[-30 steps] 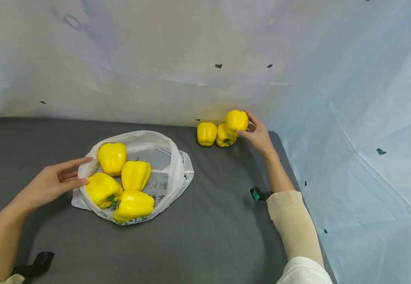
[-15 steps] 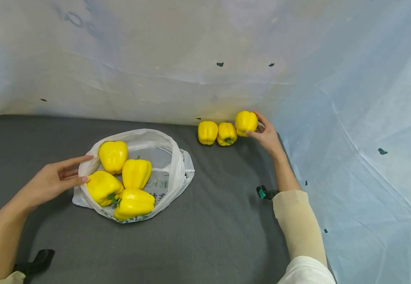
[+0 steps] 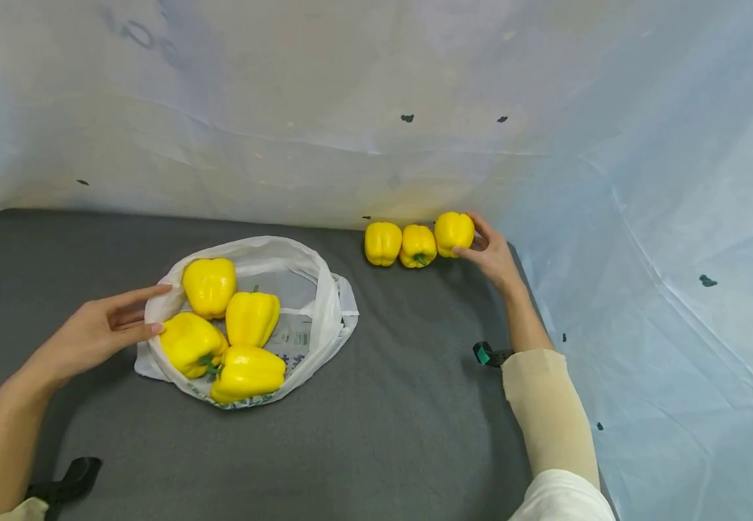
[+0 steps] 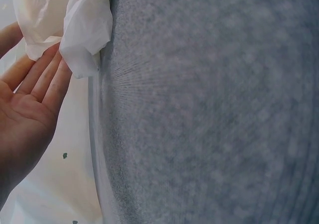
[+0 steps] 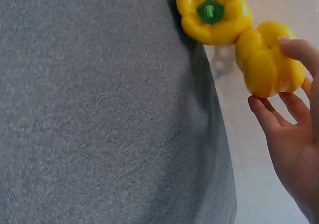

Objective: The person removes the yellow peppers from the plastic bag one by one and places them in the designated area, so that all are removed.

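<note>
My right hand (image 3: 496,260) holds a yellow bell pepper (image 3: 453,233) between thumb and fingers, at the right end of a row by the back edge. Beside it sit a middle pepper (image 3: 418,247), its green stem facing front, and a left pepper (image 3: 383,244). In the right wrist view the held pepper (image 5: 266,59) touches the stemmed one (image 5: 214,22). My left hand (image 3: 90,340) touches the left rim of a white plastic bag (image 3: 327,311) with fairly straight fingers. Several yellow peppers (image 3: 249,373) lie inside the open bag.
A dark grey cloth-covered table (image 3: 376,434) lies under everything. A pale plastic sheet (image 3: 324,108) hangs behind the back edge, and another sheet (image 3: 688,289) stands along the right side.
My right hand has carried its pepper rightward, off the middle pepper, then lowered it at the row's right end. The left hand and bag look unchanged.
</note>
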### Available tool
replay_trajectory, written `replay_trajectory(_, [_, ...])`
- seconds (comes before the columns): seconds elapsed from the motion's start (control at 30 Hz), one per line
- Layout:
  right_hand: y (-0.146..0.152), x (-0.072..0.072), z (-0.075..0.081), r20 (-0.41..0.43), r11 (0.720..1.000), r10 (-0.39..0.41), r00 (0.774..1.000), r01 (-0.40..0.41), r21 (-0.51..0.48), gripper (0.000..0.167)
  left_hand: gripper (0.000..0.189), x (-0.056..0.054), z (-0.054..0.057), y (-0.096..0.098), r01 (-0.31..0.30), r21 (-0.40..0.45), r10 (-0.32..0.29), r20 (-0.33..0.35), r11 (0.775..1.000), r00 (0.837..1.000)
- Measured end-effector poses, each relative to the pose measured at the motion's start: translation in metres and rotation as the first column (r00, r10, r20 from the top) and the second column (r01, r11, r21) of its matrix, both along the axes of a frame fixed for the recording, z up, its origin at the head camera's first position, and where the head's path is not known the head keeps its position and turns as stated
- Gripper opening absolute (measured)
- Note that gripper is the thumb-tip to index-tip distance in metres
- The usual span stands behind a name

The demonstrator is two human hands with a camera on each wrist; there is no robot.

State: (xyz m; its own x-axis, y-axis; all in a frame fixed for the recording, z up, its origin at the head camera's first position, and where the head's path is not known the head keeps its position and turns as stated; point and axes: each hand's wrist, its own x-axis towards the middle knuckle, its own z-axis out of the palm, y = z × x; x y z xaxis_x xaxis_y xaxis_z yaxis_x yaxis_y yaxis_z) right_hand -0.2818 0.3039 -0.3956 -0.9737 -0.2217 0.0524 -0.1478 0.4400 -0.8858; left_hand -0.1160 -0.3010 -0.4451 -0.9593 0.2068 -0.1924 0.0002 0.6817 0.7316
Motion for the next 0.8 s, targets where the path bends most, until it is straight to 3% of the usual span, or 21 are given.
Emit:
replay_trajectory(0.57, [0.009, 0.000, -0.022, 0.096, 0.999, -0.032, 0.995, 0.029, 0.034, 0.080, 0.067, 0.002, 0.000, -0.001, 0.004, 0.038, -0.003, -0.027, 0.999, 1.000])
replay_trajectory(0.8, [0.012, -0.002, -0.033, 0.109, 0.999, -0.023, 0.994, 0.027, -0.039, 0.080, 0.068, 0.002, -0.001, 0.000, 0.000, 0.034, 0.001, -0.026, 0.999, 1.000])
